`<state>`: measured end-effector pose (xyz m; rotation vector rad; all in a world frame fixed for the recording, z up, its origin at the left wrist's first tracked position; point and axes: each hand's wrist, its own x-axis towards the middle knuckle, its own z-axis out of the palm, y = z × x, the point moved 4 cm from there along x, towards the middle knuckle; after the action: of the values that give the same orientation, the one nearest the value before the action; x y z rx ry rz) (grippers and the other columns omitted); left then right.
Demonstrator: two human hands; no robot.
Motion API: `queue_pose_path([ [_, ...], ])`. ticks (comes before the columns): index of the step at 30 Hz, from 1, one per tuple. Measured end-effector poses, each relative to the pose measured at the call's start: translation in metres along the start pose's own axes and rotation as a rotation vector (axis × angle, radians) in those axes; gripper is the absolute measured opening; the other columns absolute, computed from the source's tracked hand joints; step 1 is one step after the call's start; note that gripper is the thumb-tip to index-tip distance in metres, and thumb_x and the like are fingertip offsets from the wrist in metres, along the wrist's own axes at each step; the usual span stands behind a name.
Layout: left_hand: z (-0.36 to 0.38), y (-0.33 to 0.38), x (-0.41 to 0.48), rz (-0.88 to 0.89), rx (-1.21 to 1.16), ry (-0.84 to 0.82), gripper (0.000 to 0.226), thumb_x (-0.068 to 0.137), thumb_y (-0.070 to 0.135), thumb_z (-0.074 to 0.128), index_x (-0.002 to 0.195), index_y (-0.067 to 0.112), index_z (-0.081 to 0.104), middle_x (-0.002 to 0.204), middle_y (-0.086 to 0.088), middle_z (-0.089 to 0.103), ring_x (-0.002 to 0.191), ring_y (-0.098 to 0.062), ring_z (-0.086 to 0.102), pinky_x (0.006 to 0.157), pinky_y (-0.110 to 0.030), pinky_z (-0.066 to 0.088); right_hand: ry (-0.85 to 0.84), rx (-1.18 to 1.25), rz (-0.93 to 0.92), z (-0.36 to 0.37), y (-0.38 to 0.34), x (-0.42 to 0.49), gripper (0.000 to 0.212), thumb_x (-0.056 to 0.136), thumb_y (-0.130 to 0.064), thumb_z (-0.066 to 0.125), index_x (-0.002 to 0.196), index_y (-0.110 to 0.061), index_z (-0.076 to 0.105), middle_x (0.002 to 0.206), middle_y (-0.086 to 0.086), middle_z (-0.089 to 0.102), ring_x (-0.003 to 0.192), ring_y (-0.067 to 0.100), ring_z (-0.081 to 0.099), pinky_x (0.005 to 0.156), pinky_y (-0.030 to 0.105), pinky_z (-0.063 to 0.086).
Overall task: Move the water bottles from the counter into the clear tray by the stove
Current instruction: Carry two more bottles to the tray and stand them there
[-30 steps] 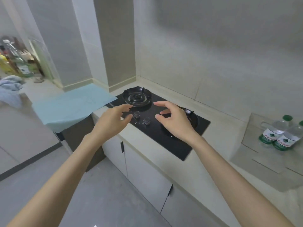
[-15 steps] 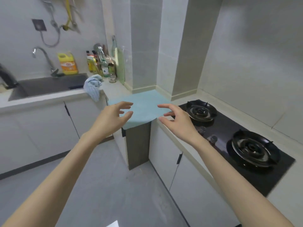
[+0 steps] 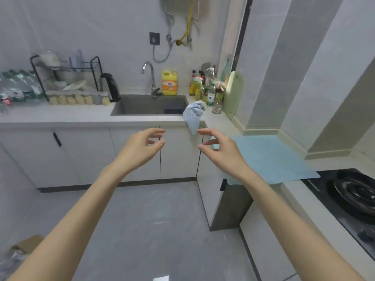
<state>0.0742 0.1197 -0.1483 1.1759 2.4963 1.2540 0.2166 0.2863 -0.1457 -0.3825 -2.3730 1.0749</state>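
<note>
Soft, even, cool light fills the room, and shadows are faint. A small bright glare patch sits on the floor (image 3: 160,278) at the bottom edge. Straight lines bow toward the edges. The water bottles (image 3: 16,88) far left look smeared.

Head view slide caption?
Empty left hand and right hand hover before the sink; water bottles wait on the far-left counter.

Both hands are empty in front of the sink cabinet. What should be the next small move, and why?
Probably turn and step left toward the water bottles at the far left end of the counter. The left hand and right hand hold nothing, and the bottles look out of reach from here.
</note>
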Motion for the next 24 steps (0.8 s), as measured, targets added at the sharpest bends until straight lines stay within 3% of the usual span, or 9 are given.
queue_pose_path([
  [5,-0.043,-0.074,0.022,-0.129,-0.015,0.071,0.037,0.095,0.028,0.055,0.132,0.024,0.055,0.125,0.007,0.06,0.111,-0.012,0.058,0.089,-0.024,0.044,-0.147,0.013,-0.088,0.081,-0.005,0.079,0.037,0.09,-0.021,0.062,0.125,-0.028,0.057,0.127,-0.011,0.056,0.103,0.005,0.058,0.086,0.024,0.051],
  [11,-0.1,-0.152,0.075,-0.257,-0.032,0.173,0.038,0.094,0.027,0.055,0.132,0.025,0.054,0.126,0.007,0.06,0.109,-0.01,0.058,0.086,-0.021,0.042,-0.299,0.082,-0.184,0.176,-0.013,0.187,0.037,0.089,-0.02,0.062,0.125,-0.028,0.057,0.128,-0.012,0.056,0.103,0.005,0.058,0.075,0.008,0.044],
  [15,-0.143,-0.195,0.115,-0.329,-0.031,0.255,0.039,0.095,0.026,0.055,0.133,0.025,0.053,0.127,0.007,0.06,0.111,-0.01,0.058,0.086,-0.02,0.041,-0.411,0.14,-0.221,0.231,-0.025,0.26,0.036,0.09,-0.022,0.062,0.125,-0.03,0.057,0.13,-0.015,0.054,0.103,0.001,0.058,0.081,0.014,0.046],
  [24,-0.23,-0.293,0.172,-0.465,-0.035,0.426,0.038,0.094,0.022,0.055,0.133,0.022,0.054,0.126,0.003,0.061,0.11,-0.014,0.06,0.094,-0.026,0.044,-0.568,0.214,-0.292,0.352,-0.063,0.386,0.036,0.09,-0.021,0.062,0.125,-0.027,0.058,0.128,-0.017,0.056,0.101,0.0,0.06,0.077,0.005,0.041],
])
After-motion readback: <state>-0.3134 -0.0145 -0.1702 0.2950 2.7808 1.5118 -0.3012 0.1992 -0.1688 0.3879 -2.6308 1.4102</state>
